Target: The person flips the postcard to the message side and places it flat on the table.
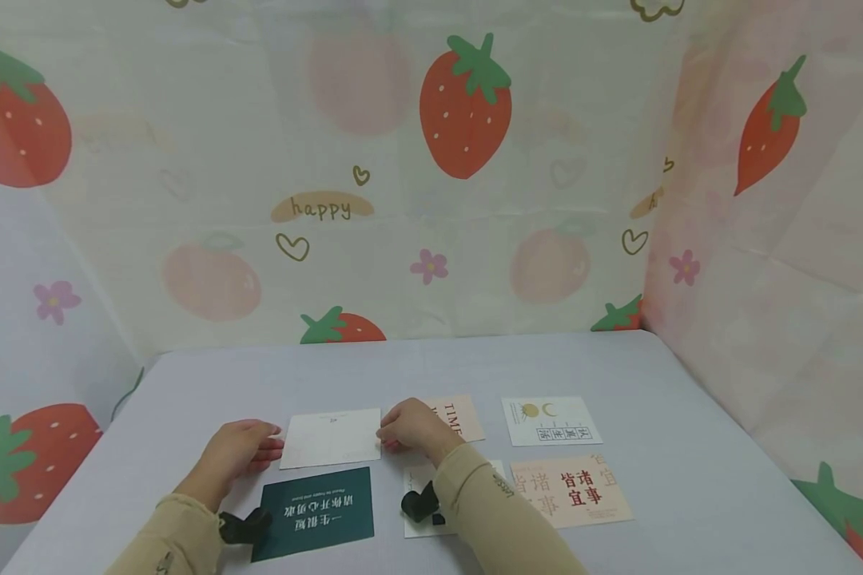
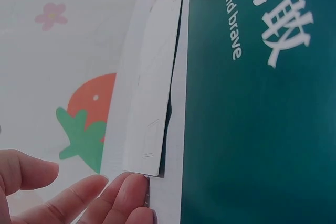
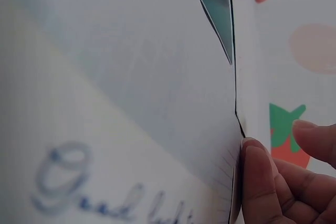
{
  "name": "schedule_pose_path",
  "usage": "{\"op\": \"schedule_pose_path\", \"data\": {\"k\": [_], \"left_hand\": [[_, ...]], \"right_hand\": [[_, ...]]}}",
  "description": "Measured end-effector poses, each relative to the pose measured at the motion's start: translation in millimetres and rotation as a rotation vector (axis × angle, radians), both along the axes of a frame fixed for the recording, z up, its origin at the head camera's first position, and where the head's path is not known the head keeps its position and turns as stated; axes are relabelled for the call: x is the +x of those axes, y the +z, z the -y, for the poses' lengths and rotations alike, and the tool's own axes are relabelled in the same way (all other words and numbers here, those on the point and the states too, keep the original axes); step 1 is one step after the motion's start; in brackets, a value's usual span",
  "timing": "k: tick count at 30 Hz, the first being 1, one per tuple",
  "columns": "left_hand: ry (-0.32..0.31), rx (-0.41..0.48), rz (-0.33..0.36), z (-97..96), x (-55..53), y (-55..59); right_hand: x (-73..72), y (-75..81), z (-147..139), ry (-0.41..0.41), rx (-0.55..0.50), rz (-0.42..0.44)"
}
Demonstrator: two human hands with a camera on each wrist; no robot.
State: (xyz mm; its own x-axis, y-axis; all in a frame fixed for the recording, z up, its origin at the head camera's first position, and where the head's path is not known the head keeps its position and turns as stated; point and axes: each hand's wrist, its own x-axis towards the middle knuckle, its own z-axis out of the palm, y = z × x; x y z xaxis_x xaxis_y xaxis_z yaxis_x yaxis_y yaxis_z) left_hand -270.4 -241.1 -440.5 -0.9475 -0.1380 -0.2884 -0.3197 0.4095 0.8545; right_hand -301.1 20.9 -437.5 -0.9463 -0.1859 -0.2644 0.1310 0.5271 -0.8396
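A blank-looking white postcard (image 1: 331,438) lies behind a dark green postcard (image 1: 316,511) with white lettering. My left hand (image 1: 240,447) is at the white card's left end; in the left wrist view its fingertips (image 2: 134,187) touch the short edge, the thumb apart. At the opposite end is my right hand (image 1: 413,427). The right wrist view has its fingers (image 3: 257,182) against the card's edge and the thumb (image 3: 312,132) standing off. Neither hand pinches the card. Under my right forearm, another white card (image 1: 413,479) is partly covered.
A pink card reading TIME (image 1: 467,415) is partly behind my right hand. Further right lie a white sun-and-moon card (image 1: 546,419) and a pink card with red characters (image 1: 571,491). Strawberry-printed cloth (image 1: 431,224) walls the back and sides of the white table (image 1: 676,447).
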Motion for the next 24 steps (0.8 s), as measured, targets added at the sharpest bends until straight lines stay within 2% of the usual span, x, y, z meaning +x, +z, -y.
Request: {"op": "schedule_pose_path", "data": {"k": [10,24], "left_hand": [[0.011,0.013,0.011,0.7,0.5,2.5],[0.02,0.031,0.013,-0.4,2.6,8.2]], "right_hand": [[-1.6,3.5,0.5,-0.01,0.01,0.016],[-5.7,9.4,-6.9,0.033,-0.045,-0.016]]}}
